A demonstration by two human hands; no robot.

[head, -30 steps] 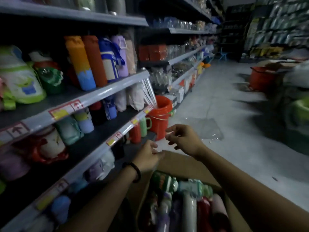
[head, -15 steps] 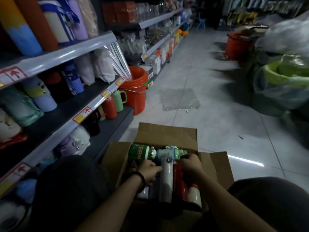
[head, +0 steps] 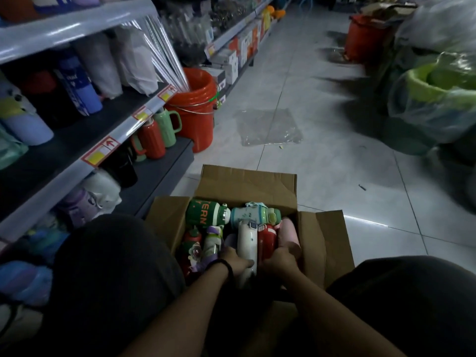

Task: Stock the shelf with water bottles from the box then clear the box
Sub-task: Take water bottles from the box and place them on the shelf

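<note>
An open cardboard box [head: 247,185] stands on the floor between my knees, with several water bottles lying in it: a green one [head: 203,213], a teal one [head: 253,215], a white one [head: 247,240], a red one [head: 266,238] and a pink one [head: 289,234]. My left hand [head: 235,261] reaches into the box and grips the lower part of the white bottle. My right hand [head: 279,261] is curled round the base of the red bottle, beside the pink one. The shelf [head: 77,143] on the left holds more bottles and mugs.
A red bucket [head: 198,109] with long wrapped rolls stands at the shelf's end. A clear plastic sheet [head: 269,127] lies on the tiled floor ahead. Bagged green tubs [head: 435,99] and another red bucket [head: 365,37] crowd the right side of the aisle.
The view has tipped down from the shelf to the box. Both hands dropped from above the box into it and closed on bottles, then slid toward the bottles' bases.
</note>
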